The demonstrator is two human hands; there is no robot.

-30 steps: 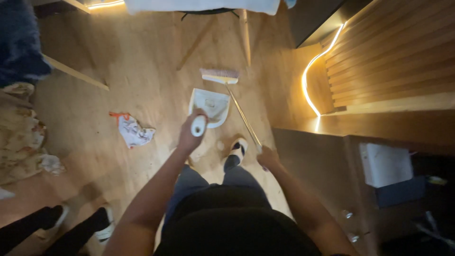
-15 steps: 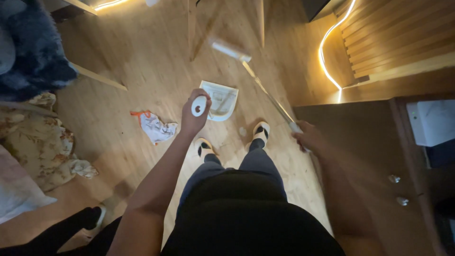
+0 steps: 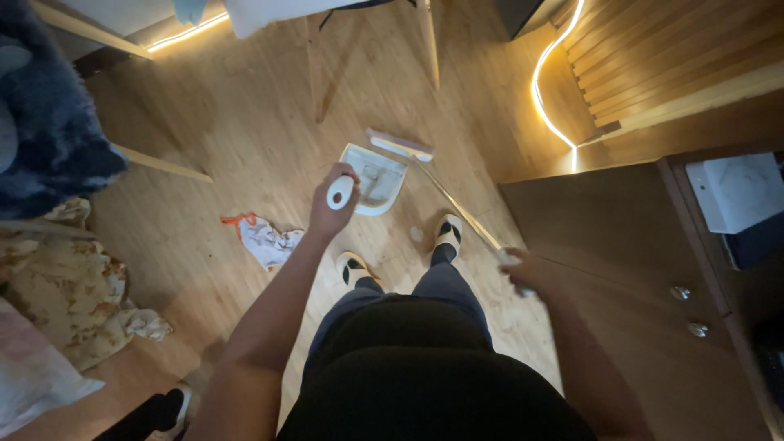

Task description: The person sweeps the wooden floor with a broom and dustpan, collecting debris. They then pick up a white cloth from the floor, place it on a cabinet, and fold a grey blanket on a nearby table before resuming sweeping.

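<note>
Gripping dustpan handle (image 3: 340, 193) left fingers (image 3: 331, 214); right fingers (image 3: 523, 269), blurred, apparently closed on broom (image 3: 445, 194).

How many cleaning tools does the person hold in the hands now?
2. The left hand holds the dustpan handle; the right hand grips the broom beside it.

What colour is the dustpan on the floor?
The dustpan is white or very pale, seen best in the head view, beside the broom head.
</note>
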